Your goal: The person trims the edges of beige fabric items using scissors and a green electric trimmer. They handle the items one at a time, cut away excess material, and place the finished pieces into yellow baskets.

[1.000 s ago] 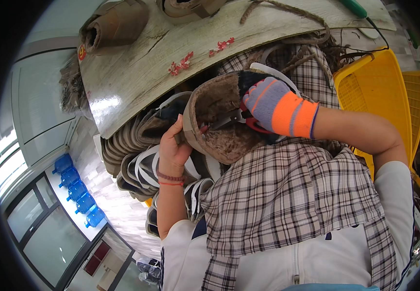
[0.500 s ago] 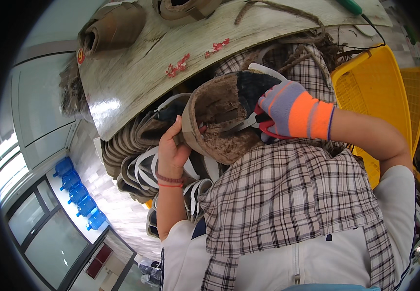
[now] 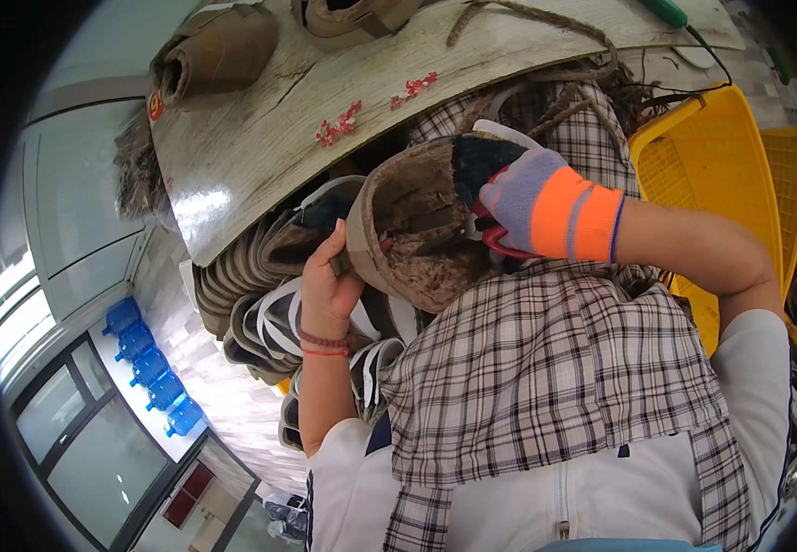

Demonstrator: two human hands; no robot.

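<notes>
A brown tube-shaped piece (image 3: 435, 271) with a furry lining is held tilted in front of my chest, its hollow facing me. My left hand (image 3: 328, 276) is bare and closed on its left edge; a fingertip shows inside the hollow. The far right part of the lining is dark, and a white strip (image 3: 506, 132) lies along the rim there. My right hand (image 3: 527, 207) wears a grey and orange glove and is wrapped round red-handled scissors (image 3: 504, 241). Their blades reach into the hollow against the fur, and their tips are hard to make out.
A wood-patterned table (image 3: 260, 147) stands ahead, bearing a rolled furry piece (image 3: 219, 60) and brown strips. Stacked similar pieces (image 3: 251, 253) with white bands sit at my left. Yellow baskets (image 3: 711, 156) stand at my right. A checked apron (image 3: 546, 368) covers my lap.
My gloved hand has shifted slightly left toward the hollow with the scissors, and their blades show less. My left hand and the furry piece have hardly moved.
</notes>
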